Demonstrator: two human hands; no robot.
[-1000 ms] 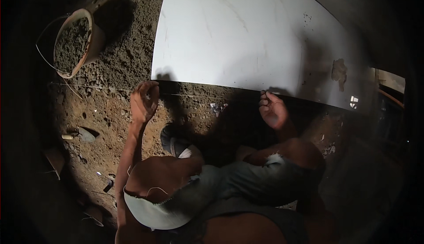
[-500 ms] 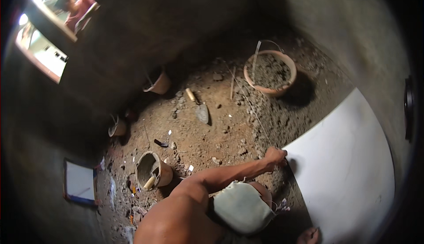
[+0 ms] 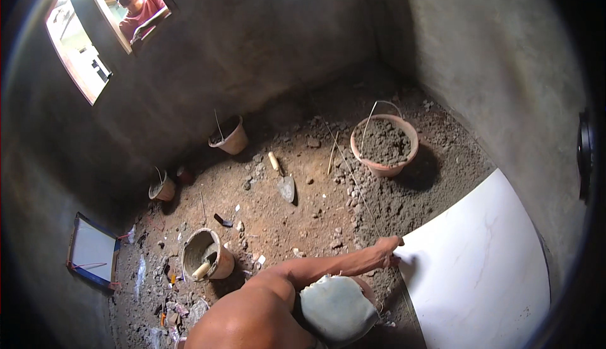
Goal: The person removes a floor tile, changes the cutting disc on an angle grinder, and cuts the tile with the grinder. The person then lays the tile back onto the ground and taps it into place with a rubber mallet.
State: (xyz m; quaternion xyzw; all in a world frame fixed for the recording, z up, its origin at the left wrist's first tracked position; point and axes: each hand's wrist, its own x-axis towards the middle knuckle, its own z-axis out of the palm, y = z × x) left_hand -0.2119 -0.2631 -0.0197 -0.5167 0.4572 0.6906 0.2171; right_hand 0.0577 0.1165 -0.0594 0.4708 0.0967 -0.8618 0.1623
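Observation:
My left arm reaches across my bent knee in frayed, pale cloth (image 3: 338, 308). The left hand (image 3: 388, 252) is closed at the near-left corner of a large white tile (image 3: 483, 270) with faint veins. Its fingers curl at the tile's edge, and their undersides are hidden. A thin string (image 3: 356, 188) runs over the ground to that corner and on along the tile's edge. Beyond the tile, grey mortar (image 3: 423, 207) is spread over the soil. My right hand does not show.
A bucket of mortar (image 3: 386, 170) stands past the tile. A trowel (image 3: 286, 189) lies mid-floor. Nearer left, a bucket (image 3: 224, 264) holds a wooden-handled tool (image 3: 202, 269). Two smaller buckets line the far wall, and a framed white panel (image 3: 93, 251) leans left. A person (image 3: 142, 11) is at the window.
The view has shifted, so the floor things sit lower in the picture. My left hand stays at the tile's corner. The person at the window now faces inward.

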